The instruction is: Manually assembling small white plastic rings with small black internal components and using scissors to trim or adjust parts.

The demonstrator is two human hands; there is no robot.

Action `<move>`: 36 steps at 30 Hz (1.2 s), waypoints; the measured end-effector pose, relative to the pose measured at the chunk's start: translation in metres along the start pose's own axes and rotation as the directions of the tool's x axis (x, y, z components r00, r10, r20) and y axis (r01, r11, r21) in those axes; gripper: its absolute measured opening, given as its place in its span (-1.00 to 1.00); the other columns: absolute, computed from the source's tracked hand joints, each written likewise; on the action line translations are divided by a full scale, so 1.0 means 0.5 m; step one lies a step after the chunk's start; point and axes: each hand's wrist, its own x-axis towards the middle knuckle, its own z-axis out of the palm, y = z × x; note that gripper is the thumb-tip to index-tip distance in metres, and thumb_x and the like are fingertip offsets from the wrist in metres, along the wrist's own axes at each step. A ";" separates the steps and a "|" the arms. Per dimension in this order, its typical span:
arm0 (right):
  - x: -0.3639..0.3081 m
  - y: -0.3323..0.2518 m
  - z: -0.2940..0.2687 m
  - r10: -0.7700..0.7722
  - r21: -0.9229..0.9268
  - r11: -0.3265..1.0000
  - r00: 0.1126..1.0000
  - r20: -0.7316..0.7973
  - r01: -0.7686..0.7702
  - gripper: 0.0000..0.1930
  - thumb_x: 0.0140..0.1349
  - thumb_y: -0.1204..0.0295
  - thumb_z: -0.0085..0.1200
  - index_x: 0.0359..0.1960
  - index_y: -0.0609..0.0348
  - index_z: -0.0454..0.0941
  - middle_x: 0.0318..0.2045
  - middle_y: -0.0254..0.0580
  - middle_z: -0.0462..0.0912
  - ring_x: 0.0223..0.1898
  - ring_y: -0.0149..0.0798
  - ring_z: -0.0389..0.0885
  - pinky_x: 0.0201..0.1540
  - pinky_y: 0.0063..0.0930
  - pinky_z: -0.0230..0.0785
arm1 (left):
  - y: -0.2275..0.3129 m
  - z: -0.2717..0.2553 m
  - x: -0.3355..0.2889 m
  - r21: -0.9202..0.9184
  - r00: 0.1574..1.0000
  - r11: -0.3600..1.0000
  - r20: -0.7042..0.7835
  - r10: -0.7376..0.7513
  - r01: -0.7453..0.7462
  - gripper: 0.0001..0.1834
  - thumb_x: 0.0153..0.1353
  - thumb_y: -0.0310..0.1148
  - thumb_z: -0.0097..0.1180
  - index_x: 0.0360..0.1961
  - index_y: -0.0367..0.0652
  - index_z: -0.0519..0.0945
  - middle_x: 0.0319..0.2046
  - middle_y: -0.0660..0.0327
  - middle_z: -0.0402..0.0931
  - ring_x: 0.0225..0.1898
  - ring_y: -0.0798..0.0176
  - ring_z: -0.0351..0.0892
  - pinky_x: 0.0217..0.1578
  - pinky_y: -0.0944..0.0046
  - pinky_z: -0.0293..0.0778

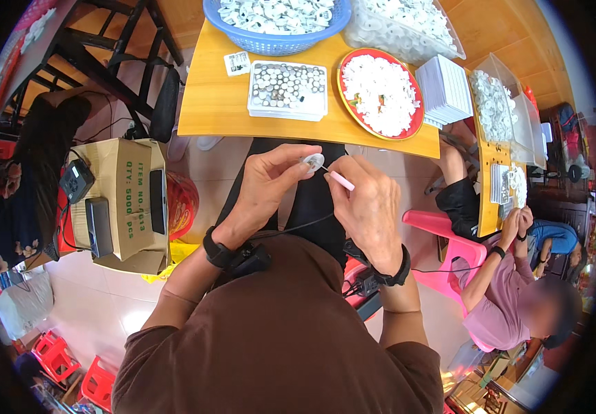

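Over my lap, my left hand (pixel 262 185) pinches a small round whitish plastic piece (pixel 314 162) between thumb and fingertips. My right hand (pixel 370 203) is closed around a slim tool with a pink handle (pixel 341 181). Its thin metal tip reaches to the round piece; whether it touches is too small to tell. Beyond my hands, on the yellow table (pixel 208 110), stand a clear tub (pixel 287 114) of small round silvery pieces and a red plate (pixel 348 103) heaped with small white plastic parts.
A blue basket (pixel 270 47) and a clear bin (pixel 387 52) hold more white parts, near stacked white trays (pixel 444 90). An open cardboard box (pixel 129 228) stands at left. At right, another person (pixel 498 297) works by a pink chair (pixel 439 234). Cables run near my wrists.
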 end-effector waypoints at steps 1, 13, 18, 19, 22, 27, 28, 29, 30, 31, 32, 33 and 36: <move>0.001 0.000 0.000 0.008 -0.003 1.000 1.000 -0.003 -0.008 -0.90 -0.01 0.57 0.08 -0.48 0.15 0.40 -0.57 -0.15 0.44 -0.57 0.06 0.48 -0.57 -0.16 0.28 | -0.002 -0.001 0.000 0.027 0.999 0.999 0.008 0.031 -0.031 -0.72 0.21 -0.52 0.02 -0.03 -0.26 0.53 -0.13 0.15 0.55 -0.14 0.39 0.53 -0.09 0.36 0.47; 0.003 0.004 0.001 -0.003 0.001 1.000 1.000 0.024 0.003 -0.91 -0.01 0.56 0.07 -0.47 0.17 0.40 -0.56 -0.12 0.44 -0.55 0.07 0.49 -0.55 -0.14 0.29 | 0.000 0.008 0.002 0.073 0.998 0.996 -0.019 0.061 -0.059 -0.73 0.16 -0.61 0.05 -0.09 -0.29 0.56 -0.17 0.19 0.54 -0.16 0.41 0.52 -0.11 0.43 0.44; 0.005 0.004 0.021 -0.010 -0.024 1.000 0.999 0.031 0.010 -0.91 -0.01 0.57 0.05 -0.47 0.20 0.39 -0.56 -0.09 0.44 -0.56 0.08 0.49 -0.56 -0.13 0.30 | -0.021 0.007 0.004 0.165 0.987 0.976 -0.050 0.154 -0.144 -0.73 0.13 -0.63 0.05 -0.11 -0.30 0.57 -0.20 0.18 0.54 -0.21 0.42 0.51 -0.19 0.46 0.43; 0.008 0.001 0.027 0.024 -0.044 0.999 0.999 0.026 -0.023 -0.93 0.02 0.54 0.07 -0.51 0.19 0.41 -0.57 -0.09 0.46 -0.55 0.08 0.49 -0.55 -0.14 0.28 | -0.024 0.007 0.004 0.224 0.981 0.959 -0.055 0.188 -0.172 -0.73 0.13 -0.63 0.05 -0.12 -0.30 0.58 -0.21 0.18 0.53 -0.24 0.42 0.51 -0.22 0.47 0.42; 0.012 0.002 0.048 0.056 -0.078 0.996 0.998 0.025 -0.054 -0.91 0.04 0.51 0.07 -0.54 0.17 0.41 -0.59 -0.10 0.47 -0.54 0.08 0.49 -0.54 -0.14 0.27 | -0.027 0.007 0.005 0.255 0.981 0.959 -0.121 0.154 -0.120 -0.73 0.11 -0.63 0.05 -0.13 -0.29 0.58 -0.23 0.18 0.54 -0.31 0.45 0.49 -0.28 0.48 0.41; 0.007 -0.001 0.080 0.077 -0.131 0.989 0.997 0.028 -0.073 -0.91 0.03 0.54 0.05 -0.49 0.15 0.37 -0.56 -0.13 0.45 -0.56 0.09 0.49 -0.55 -0.10 0.30 | -0.058 -0.002 0.014 0.274 0.971 0.955 -0.174 0.164 -0.112 -0.74 0.09 -0.62 0.06 -0.16 -0.28 0.59 -0.26 0.22 0.55 -0.40 0.48 0.45 -0.35 0.48 0.40; 0.008 0.000 0.086 0.080 -0.129 0.989 0.996 0.038 -0.075 -0.91 0.02 0.53 0.05 -0.48 0.15 0.37 -0.56 -0.13 0.45 -0.56 0.09 0.49 -0.55 -0.10 0.30 | -0.063 -0.003 0.015 0.309 0.964 0.943 -0.186 0.191 -0.128 -0.75 0.09 -0.61 0.07 -0.16 -0.28 0.60 -0.27 0.23 0.56 -0.43 0.48 0.44 -0.37 0.47 0.40; 0.008 0.002 0.091 0.084 -0.127 0.989 0.995 0.048 -0.077 -0.90 0.01 0.53 0.05 -0.47 0.14 0.37 -0.55 -0.14 0.45 -0.57 0.08 0.49 -0.56 -0.09 0.31 | -0.068 -0.004 0.016 0.309 0.964 0.942 -0.184 0.190 -0.127 -0.75 0.09 -0.61 0.07 -0.16 -0.28 0.60 -0.27 0.23 0.56 -0.43 0.48 0.44 -0.37 0.47 0.40; 0.010 0.007 0.096 0.085 -0.126 0.989 0.995 0.047 -0.079 -0.90 0.01 0.53 0.05 -0.47 0.14 0.37 -0.55 -0.14 0.45 -0.57 0.08 0.49 -0.56 -0.09 0.31 | -0.073 -0.005 0.018 0.334 0.955 0.932 -0.204 0.214 -0.138 -0.75 0.09 -0.61 0.08 -0.16 -0.27 0.60 -0.27 0.24 0.56 -0.44 0.48 0.43 -0.38 0.47 0.39; 0.012 0.013 0.101 0.058 -0.144 0.988 0.998 0.038 -0.052 -0.90 -0.02 0.54 0.06 -0.46 0.17 0.39 -0.54 -0.11 0.46 -0.59 0.06 0.52 -0.56 -0.13 0.36 | -0.075 -0.005 0.019 0.359 0.945 0.922 -0.223 0.238 -0.148 -0.75 0.08 -0.60 0.08 -0.16 -0.27 0.60 -0.27 0.25 0.56 -0.45 0.49 0.43 -0.39 0.47 0.39; 0.013 0.018 0.104 0.031 -0.162 0.986 0.999 0.029 -0.026 -0.89 -0.06 0.56 0.07 -0.45 0.21 0.42 -0.54 -0.09 0.47 -0.62 0.03 0.55 -0.56 -0.18 0.40 | -0.075 -0.007 0.020 0.359 0.946 0.922 -0.221 0.238 -0.148 -0.75 0.08 -0.60 0.08 -0.16 -0.27 0.60 -0.27 0.25 0.56 -0.45 0.49 0.43 -0.39 0.47 0.39; 0.013 0.021 0.106 0.032 -0.162 0.986 0.999 0.028 -0.027 -0.89 -0.06 0.56 0.07 -0.45 0.21 0.42 -0.54 -0.09 0.47 -0.62 0.03 0.55 -0.56 -0.18 0.40 | -0.074 -0.011 0.021 0.365 0.960 0.925 -0.206 0.188 -0.103 -0.75 0.12 -0.59 0.08 -0.14 -0.30 0.57 -0.22 0.22 0.55 -0.32 0.43 0.48 -0.27 0.45 0.42; 0.013 0.031 0.099 0.045 -0.157 0.987 0.999 0.014 -0.042 -0.89 -0.05 0.56 0.06 -0.45 0.19 0.42 -0.55 -0.08 0.47 -0.60 0.04 0.54 -0.55 -0.15 0.39 | -0.061 -0.013 0.022 0.296 0.981 0.955 -0.184 0.064 -0.007 -0.76 0.17 -0.56 0.06 -0.11 -0.32 0.55 -0.17 0.17 0.54 -0.18 0.38 0.54 -0.14 0.42 0.47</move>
